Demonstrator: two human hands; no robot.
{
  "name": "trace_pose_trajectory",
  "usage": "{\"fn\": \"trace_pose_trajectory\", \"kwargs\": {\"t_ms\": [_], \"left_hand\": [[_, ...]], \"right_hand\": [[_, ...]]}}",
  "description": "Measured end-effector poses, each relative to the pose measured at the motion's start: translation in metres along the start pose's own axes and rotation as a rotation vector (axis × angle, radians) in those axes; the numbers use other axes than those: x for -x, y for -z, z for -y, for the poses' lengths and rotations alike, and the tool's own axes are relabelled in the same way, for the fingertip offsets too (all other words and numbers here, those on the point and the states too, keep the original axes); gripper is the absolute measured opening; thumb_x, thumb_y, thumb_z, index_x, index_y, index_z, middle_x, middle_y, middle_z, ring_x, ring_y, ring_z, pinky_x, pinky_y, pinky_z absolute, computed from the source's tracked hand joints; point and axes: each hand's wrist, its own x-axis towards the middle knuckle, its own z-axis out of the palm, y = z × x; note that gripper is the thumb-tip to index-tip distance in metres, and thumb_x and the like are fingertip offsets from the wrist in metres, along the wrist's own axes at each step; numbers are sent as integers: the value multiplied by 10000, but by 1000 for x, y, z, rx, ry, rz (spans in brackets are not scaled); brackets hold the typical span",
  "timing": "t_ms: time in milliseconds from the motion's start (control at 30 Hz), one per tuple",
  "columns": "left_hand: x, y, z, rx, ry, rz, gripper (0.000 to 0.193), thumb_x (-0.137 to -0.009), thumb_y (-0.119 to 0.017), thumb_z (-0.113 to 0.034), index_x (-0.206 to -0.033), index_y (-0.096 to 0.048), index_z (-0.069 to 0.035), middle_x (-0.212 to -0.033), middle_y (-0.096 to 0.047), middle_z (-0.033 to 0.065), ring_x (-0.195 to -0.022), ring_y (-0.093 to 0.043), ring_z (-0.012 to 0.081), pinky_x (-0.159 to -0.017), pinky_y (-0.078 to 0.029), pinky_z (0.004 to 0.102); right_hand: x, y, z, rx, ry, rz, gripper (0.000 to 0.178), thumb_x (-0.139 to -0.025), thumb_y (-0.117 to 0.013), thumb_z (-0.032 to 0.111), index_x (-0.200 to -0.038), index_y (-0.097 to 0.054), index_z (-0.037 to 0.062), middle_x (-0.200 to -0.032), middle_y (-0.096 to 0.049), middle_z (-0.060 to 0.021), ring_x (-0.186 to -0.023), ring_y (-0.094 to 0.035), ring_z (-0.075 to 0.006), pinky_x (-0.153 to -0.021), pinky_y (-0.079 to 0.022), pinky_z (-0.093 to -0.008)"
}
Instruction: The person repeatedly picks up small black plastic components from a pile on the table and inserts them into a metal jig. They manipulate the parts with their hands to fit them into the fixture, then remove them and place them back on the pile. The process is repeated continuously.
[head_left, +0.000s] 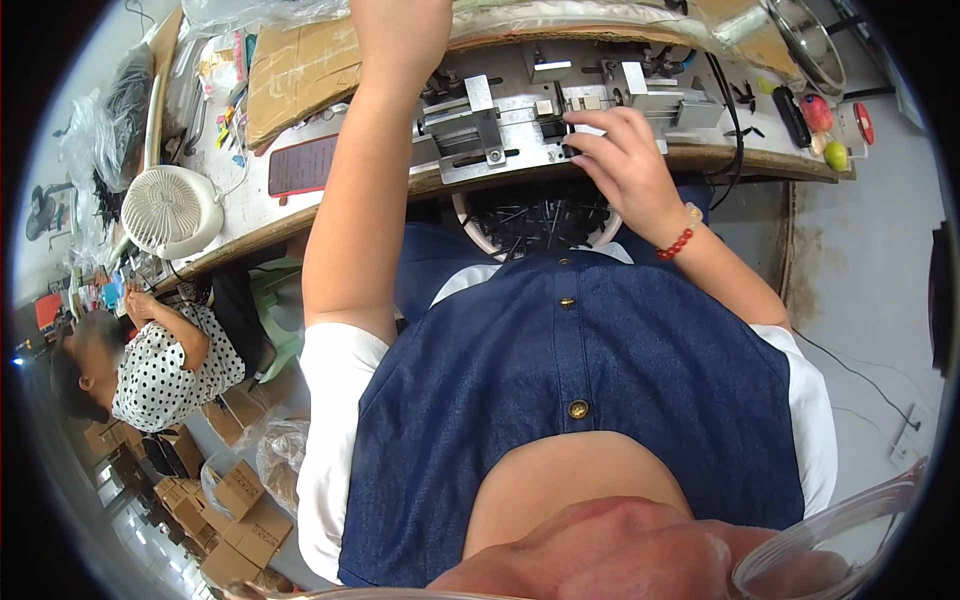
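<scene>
A metal fixture [483, 118] with clamp blocks and slide rails is mounted on the workbench in front of me. At its middle sits a small black part [552, 130]. Reaching in from the right, my right hand [632, 170] has its bent fingers close together on this black part, whose shape is mostly hidden by the fingertips. My left hand [402, 32] stretches past the fixture to the far side of the bench. Its fingers lie beyond the upper edge of the view, so what they touch does not show.
Below the bench edge, a round basket [484, 238] holds many thin black pieces. To the left are a red-edged phone [300, 167], a white fan [172, 212] and cardboard [300, 80]. Black cables [738, 130] hang at the right. Another person [175, 365] sits at left.
</scene>
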Motion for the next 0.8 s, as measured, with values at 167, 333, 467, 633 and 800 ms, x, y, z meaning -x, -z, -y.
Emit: {"fn": "trace_pose_trajectory", "kwargs": {"t_ms": [167, 333, 467, 633, 800], "left_hand": [[25, 6, -3, -127, -3, 90, 148, -940, -710, 10, -1083, -736, 33, -1051, -698, 20, -984, -668, 131, -876, -523, 269], [63, 6, -2, -139, -64, 144, 249, -920, -687, 21, -1157, -744, -32, -1075, -735, 34, -934, -694, 146, -735, -526, 274], [102, -3, -11, -248, 52, 152, 322, -912, -740, 3, -1232, -728, -30, -1093, -762, 34, -895, -695, 78, -738, -542, 210], [146, -16, 11, -475, -61, 218, 235, -848, -822, -25, -1076, -775, -50, -1009, -734, 60, -766, -669, 85, -691, -559, 226], [161, -27, 34, -659, -111, 144, 257, -795, -875, -103, -1042, -807, -122, -1040, -600, 34, -719, -675, 123, -632, -551, 290]], "right_hand": [[-1, -20, -6, 216, 61, 33, 216, -857, -657, 81, -1070, -688, 67, -1281, -650, -44, -1111, -586, -283, -954, -528, -384], [-1, -18, -4, 242, 50, 50, 217, -856, -651, 111, -1068, -683, 76, -1255, -654, -40, -1107, -585, -269, -941, -525, -388], [-10, -8, -5, 200, 81, 59, 213, -862, -725, 154, -1056, -682, 75, -1238, -662, -39, -1110, -587, -279, -948, -510, -399], [-73, 24, -45, 160, 139, -254, 313, -855, -778, 141, -1143, -700, 50, -1122, -694, -115, -1024, -620, -336, -922, -482, -415], [-149, 23, -84, 304, -115, -119, 199, -847, -740, 170, -999, -714, 44, -937, -688, -148, -920, -629, -355, -844, -512, -445]]}}
